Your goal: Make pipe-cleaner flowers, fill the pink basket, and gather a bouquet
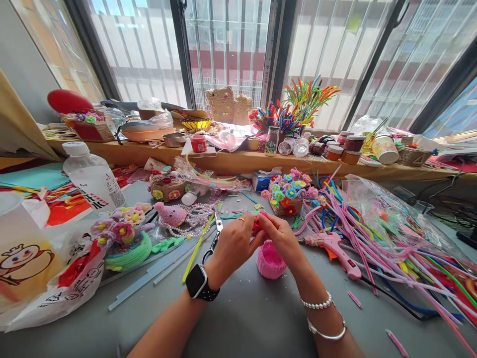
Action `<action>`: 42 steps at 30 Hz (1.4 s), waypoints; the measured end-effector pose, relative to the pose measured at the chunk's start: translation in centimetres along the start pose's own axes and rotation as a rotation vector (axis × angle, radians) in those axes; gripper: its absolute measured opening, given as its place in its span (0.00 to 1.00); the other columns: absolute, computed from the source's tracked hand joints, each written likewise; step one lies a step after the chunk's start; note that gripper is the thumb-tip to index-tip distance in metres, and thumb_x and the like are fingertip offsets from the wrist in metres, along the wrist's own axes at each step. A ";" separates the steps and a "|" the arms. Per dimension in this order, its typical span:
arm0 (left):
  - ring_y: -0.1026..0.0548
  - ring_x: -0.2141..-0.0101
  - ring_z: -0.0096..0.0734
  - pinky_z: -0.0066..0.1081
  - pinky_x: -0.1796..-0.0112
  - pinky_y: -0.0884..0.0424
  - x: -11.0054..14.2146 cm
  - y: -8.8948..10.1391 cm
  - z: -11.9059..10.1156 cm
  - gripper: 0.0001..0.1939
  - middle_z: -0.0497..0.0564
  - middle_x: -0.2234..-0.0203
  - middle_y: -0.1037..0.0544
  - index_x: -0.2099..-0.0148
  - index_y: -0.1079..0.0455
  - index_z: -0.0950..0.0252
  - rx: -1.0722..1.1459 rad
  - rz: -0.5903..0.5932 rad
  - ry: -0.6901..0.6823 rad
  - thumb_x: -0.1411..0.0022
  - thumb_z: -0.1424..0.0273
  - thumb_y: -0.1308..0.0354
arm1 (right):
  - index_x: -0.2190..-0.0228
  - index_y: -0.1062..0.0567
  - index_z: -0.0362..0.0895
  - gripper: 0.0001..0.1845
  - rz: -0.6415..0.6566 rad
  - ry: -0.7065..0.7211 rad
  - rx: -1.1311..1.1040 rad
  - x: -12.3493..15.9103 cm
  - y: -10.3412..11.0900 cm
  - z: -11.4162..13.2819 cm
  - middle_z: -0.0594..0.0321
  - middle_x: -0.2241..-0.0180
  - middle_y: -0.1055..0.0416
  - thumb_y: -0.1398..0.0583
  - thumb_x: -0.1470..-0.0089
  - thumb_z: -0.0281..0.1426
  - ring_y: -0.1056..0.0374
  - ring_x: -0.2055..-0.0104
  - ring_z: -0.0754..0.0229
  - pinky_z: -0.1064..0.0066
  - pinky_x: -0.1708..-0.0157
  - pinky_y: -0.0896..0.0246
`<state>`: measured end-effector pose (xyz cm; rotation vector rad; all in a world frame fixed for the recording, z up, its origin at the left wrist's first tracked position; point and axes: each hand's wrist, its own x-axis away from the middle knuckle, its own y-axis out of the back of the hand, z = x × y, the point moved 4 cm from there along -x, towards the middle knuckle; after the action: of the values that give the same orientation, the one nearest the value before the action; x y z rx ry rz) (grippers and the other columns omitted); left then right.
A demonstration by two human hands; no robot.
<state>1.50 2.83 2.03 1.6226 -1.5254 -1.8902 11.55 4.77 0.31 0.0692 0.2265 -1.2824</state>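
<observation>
My left hand and my right hand meet in front of me, fingers pinched together on a small red-pink piece. Most of that piece is hidden by my fingers, so its exact kind does not show. Just below my hands, a small round pink fuzzy basket stands upright on the grey table, apart from them. Beside my left hand lie scissors with dark handles. A pink glue gun rests on its side to the right of my right hand.
Pipe cleaners are heaped on the right. Glue sticks, a green flower pot and a pink knitted figure lie left. A flower basket sits behind my hands; a water bottle and drink cup stand far left.
</observation>
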 end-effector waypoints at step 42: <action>0.37 0.80 0.27 0.27 0.77 0.47 -0.2 0.3 0.1 0.05 0.47 0.82 0.33 0.71 0.39 0.63 0.049 -0.002 0.022 0.46 0.70 0.53 | 0.84 0.35 0.42 0.18 -0.105 0.094 0.231 0.0 0.4 0.0 0.67 0.84 0.45 0.48 0.52 0.42 0.50 0.79 0.67 0.76 0.81 0.53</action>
<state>1.32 2.87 2.38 1.6607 -1.5729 -1.8437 11.92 4.86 0.23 0.3192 0.1634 -1.4077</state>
